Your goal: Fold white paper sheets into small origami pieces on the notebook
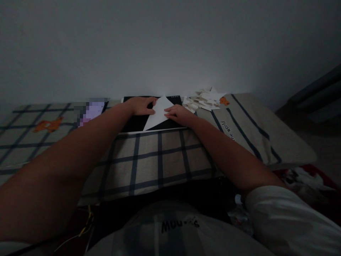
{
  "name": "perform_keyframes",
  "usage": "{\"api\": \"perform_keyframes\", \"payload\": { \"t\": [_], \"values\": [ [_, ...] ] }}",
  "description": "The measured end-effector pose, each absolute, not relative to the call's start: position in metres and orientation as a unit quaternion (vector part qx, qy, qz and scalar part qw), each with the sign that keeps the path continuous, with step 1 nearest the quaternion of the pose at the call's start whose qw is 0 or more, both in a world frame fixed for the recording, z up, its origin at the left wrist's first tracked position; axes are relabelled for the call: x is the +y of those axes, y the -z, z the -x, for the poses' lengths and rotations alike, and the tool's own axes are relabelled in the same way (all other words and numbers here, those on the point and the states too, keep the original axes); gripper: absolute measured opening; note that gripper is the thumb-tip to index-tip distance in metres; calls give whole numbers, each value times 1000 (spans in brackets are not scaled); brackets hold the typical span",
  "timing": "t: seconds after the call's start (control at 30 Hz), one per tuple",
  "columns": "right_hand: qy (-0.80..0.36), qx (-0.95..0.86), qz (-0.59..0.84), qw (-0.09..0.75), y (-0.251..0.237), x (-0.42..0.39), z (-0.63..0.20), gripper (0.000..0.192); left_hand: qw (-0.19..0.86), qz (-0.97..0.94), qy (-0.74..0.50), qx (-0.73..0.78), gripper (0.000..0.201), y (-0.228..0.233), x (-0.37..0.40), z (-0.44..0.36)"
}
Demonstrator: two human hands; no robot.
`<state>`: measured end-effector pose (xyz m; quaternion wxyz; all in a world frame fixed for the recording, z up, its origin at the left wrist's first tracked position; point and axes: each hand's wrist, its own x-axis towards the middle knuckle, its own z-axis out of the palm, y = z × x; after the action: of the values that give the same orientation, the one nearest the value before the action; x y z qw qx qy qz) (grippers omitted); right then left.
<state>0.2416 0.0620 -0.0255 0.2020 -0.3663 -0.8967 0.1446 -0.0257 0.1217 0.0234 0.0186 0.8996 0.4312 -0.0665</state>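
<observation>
A folded sheet of white paper (159, 113) with a pointed top and a long lower-left corner lies on a black flat board (133, 122) with a pale edge. My left hand (141, 106) rests on the board, thumb and fingers apart, their tips at the paper's left edge. From the other side my right hand (179, 114) reaches in, its fingers stretched out over the paper's right part and touching it. Neither hand visibly grips anything. Dim light hides the finer creases.
Checked cloth (149, 153) covers the table, which meets a pale wall. Several folded white paper pieces (205, 99) are heaped right of the board. A lit phone (93, 111), partly pixelated, lies left. Below right are a red container (317, 170) with white scraps and a clear bottle (241, 215).
</observation>
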Motion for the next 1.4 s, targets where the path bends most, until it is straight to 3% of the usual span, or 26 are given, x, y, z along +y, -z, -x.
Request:
{"api": "perform_keyframes", "payload": {
  "t": [0.23, 0.43, 0.67, 0.83, 1.1, 1.4],
  "values": [
    [-149, -894, 367, 209, 25, 61, -242, 25, -22, -891, 43, 451, 64, -15, 111, 27],
    [-146, -897, 363, 206, 25, 61, -242, 24, -59, -910, -55, 407, 48, -5, 95, 33],
    [-150, -897, 361, 205, 21, 59, -242, 26, -5, -939, -90, 331, 45, -4, 105, 48],
    [-153, -897, 359, 209, 26, 61, -242, 25, 28, -949, -39, 312, 47, -15, 108, 57],
    [-137, -898, 359, 215, 27, 61, -243, 26, 65, -936, 84, 337, 67, -27, 112, 59],
    [-142, -896, 359, 221, 28, 61, -243, 25, 92, -917, 141, 362, 110, -32, 105, 52]
  ]
}}
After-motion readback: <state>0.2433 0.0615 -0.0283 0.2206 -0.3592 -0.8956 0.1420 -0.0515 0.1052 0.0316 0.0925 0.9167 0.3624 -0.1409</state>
